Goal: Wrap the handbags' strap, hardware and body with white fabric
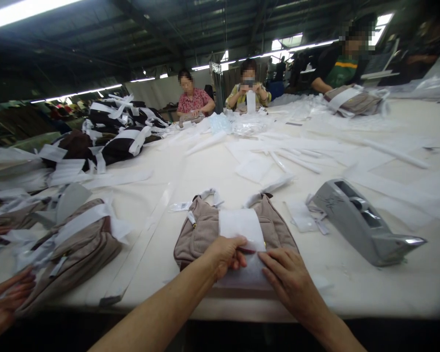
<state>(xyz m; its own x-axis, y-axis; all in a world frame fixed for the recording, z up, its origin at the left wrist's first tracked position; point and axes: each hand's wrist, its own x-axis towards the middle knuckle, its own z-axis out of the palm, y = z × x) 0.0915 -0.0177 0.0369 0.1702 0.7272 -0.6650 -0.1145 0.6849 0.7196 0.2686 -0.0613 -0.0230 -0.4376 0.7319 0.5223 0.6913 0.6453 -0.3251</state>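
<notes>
A taupe fabric handbag (pixel 201 230) lies on the table in front of me, its strap ends wrapped in white material. A white packing sheet (pixel 240 225) goes over the bag's middle and continues below it toward the table edge. My left hand (pixel 227 256) is closed at the sheet, its thumb and index finger against the upper part, the other fingers curled. My right hand (pixel 288 274) lies on the lower right of the sheet with fingers stretched out. A dark red strip shows between the hands.
A grey tape dispenser (pixel 355 220) stands at right. Another wrapped taupe bag (pixel 84 239) lies at left, with a co-worker's hand (pixel 12 298) by it. Dark wrapped bags (pixel 121 142) are piled behind. White sheets (pixel 304 151) litter the table; several people work across it.
</notes>
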